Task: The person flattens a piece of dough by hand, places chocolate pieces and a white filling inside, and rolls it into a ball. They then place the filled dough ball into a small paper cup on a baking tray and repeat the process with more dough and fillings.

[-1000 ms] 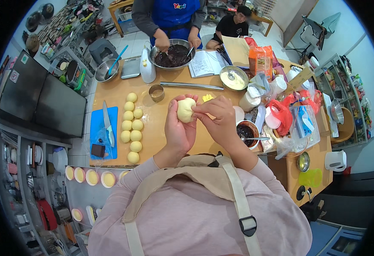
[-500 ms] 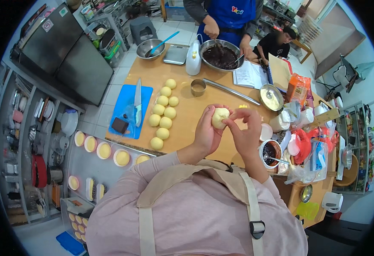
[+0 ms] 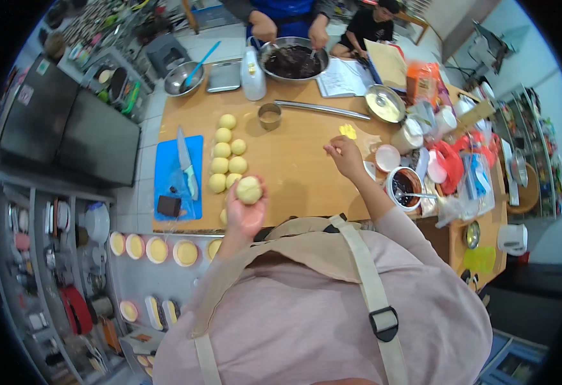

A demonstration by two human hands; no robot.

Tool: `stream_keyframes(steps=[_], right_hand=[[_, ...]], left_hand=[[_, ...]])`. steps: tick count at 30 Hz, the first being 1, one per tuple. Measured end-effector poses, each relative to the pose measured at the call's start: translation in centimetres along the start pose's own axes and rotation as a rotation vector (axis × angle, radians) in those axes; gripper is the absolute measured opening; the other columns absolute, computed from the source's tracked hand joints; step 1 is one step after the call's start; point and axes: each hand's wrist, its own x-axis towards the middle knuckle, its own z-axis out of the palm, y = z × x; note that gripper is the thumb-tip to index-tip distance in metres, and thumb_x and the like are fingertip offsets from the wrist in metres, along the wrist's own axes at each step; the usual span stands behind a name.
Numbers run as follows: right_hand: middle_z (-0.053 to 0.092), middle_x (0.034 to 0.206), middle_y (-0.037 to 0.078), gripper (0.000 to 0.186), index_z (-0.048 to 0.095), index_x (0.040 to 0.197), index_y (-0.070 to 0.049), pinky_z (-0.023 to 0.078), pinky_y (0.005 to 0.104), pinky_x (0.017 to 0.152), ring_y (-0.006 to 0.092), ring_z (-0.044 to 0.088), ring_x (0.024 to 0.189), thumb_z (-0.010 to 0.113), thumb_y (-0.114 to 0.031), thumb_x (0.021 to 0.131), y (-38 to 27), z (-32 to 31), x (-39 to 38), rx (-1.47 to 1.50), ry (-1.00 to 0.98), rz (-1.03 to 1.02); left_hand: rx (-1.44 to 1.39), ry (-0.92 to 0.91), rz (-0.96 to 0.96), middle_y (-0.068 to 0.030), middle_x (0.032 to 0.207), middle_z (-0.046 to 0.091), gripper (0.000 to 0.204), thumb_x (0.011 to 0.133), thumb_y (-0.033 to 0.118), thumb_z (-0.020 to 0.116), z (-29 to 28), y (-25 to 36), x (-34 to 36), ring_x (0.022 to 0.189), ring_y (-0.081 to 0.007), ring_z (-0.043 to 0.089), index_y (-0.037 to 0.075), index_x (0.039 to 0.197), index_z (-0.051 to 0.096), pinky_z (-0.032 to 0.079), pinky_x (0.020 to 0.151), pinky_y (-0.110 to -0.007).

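Note:
A smooth pale-yellow dough ball (image 3: 249, 190) rests in my left hand (image 3: 246, 218), cupped palm up at the near end of the rows of dough balls. Those dough balls (image 3: 221, 150) lie in two loose rows on the wooden table (image 3: 306, 160), some hidden behind my left hand. My right hand (image 3: 348, 159) hangs apart over the table, its fingers drawn together in a loose pinch. Whether anything small is between them cannot be made out. Just beyond it lies a small yellow dough scrap (image 3: 348, 131). A white tub of dark filling (image 3: 404, 188) with a spoon stands to its right.
A knife (image 3: 185, 157) and a dark block (image 3: 169, 206) lie on a blue cutting board (image 3: 161, 168). A metal ring (image 3: 269, 117) and a steel rod (image 3: 323, 110) lie beyond. Across the table, a person's hands work in a bowl of dark mixture (image 3: 294, 61). Pastry cups (image 3: 157, 248) stand on a tray.
My hands have parted. The left has carried the dough ball left towards the rows; the right has let go of it and drawn away. The whole view has shifted.

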Motion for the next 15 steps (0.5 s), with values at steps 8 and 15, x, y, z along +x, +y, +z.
stream_keyframes(steps=[8,15], right_hand=[[0.016,0.149,0.027,0.075,0.022,0.144,-0.001,0.013,0.0484,0.113,0.0432,0.012,0.139,0.06,-0.024,0.084,11.8,-3.1,3.6,-0.53,0.632,0.7],[0.064,0.103,0.01,0.019,0.07,0.091,-0.012,0.05,0.0409,0.079,0.0283,0.061,0.098,0.061,-0.026,0.08,12.9,-9.2,2.7,-0.916,0.436,0.472]], left_hand=[[0.037,0.158,0.126,-0.0098,0.106,0.064,0.025,0.095,0.024,0.048,-3.0,2.4,-0.5,0.103,-0.0241,0.06,0.005,0.109,0.058,0.052,0.083,-0.038],[-0.057,0.134,0.162,-0.0112,0.11,0.062,0.025,0.094,0.023,0.049,-1.7,3.2,0.1,0.104,-0.0254,0.059,0.006,0.11,0.056,0.052,0.085,-0.038]])
